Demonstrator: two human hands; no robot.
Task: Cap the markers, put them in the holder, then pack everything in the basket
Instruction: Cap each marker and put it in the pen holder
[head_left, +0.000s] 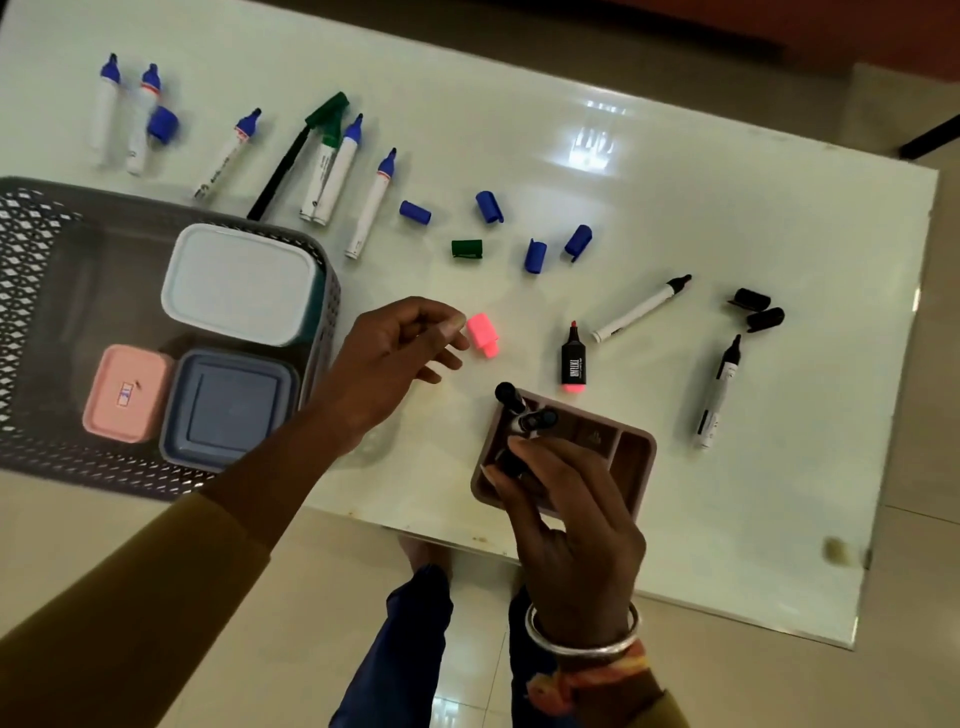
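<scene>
My left hand (400, 358) hovers over the table with loosely curled fingers that hold nothing; its fingertips are just left of a pink cap (483, 334). My right hand (571, 514) grips a capped black marker (511, 462) at the near-left corner of the mauve holder (636, 452). Two more capped black markers (537, 418) stand in that holder. An uncapped pink highlighter (573, 361) lies beside it. Two uncapped black markers (641, 306) (719, 395) and two black caps (758, 309) lie to the right.
Several uncapped blue markers (369, 205) and a green one (326, 156) lie at the far left, with blue caps (535, 255) and a green cap (466, 248) mid-table. The grey mesh basket (31, 234) at left holds white (239, 283), pink (124, 392) and blue-grey boxes (228, 408).
</scene>
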